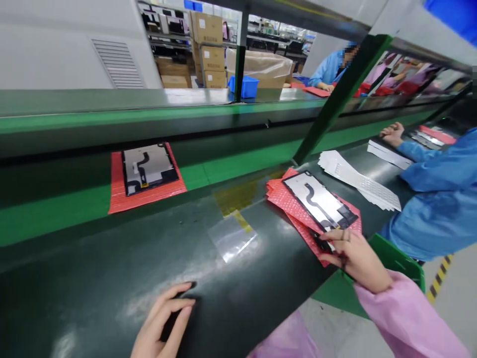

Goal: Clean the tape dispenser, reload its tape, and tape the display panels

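My right hand (352, 256), in a pink sleeve, pinches the near edge of a flat panel (320, 201) with a black flex cable; the panel lies on a stack of red bubble-wrap sheets (283, 199) on the dark bench. My left hand (164, 318) rests on the bench surface at the lower left with its fingers partly curled and nothing visible in them. A small clear plastic film (233, 238) with yellow tape lies between the two hands.
A second panel (149, 168) on a red sheet (119, 199) sits on the green conveyor (55, 214) beyond. White foam sheets (357, 181) lie at the right. A co-worker in a blue coat (436, 199) stands at the right; another person sits behind. Cardboard boxes (208, 49) stand at the back.
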A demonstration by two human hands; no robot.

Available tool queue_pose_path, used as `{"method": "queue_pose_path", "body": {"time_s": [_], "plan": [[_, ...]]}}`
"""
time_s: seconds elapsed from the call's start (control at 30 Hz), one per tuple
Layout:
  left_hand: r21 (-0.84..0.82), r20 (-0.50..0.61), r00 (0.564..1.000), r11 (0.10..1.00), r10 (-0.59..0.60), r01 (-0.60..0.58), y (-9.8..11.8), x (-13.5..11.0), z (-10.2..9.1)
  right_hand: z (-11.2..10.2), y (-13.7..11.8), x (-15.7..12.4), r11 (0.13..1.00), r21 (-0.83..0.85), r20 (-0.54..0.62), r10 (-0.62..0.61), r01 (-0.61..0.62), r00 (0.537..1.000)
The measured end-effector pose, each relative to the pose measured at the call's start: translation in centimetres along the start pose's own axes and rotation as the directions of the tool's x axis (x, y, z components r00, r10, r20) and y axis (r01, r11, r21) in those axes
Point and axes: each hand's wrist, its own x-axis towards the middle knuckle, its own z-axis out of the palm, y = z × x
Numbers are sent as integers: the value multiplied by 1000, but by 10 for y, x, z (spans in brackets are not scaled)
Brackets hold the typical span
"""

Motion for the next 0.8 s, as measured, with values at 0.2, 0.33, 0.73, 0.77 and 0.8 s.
{"method": "queue_pose_path", "body": {"time_s": [0.2, 0.33, 0.73, 0.77, 0.8], "plan": [[-396, 388, 918, 914, 76, 92, 103, 41, 72, -37, 46, -47, 997, -74, 49, 31, -27, 998], [-563, 624, 781, 717, 42, 411, 146, 69, 128, -45, 43, -28, 993, 110, -33, 42, -38, 999], [-758, 549, 833, 379, -70, 531, 183, 109, 203, -9, -21, -11, 775, 535, 11, 392, -337, 920], [-769, 530, 845, 379, -73, 515, 180, 108, 194, -9, -16, -9, 736, 526, -8, 505, -426, 863], [-775, 518, 852, 378, -78, 506, 175, 105, 182, -8, -10, -6, 696, 510, -27, 600, -505, 799]]}}
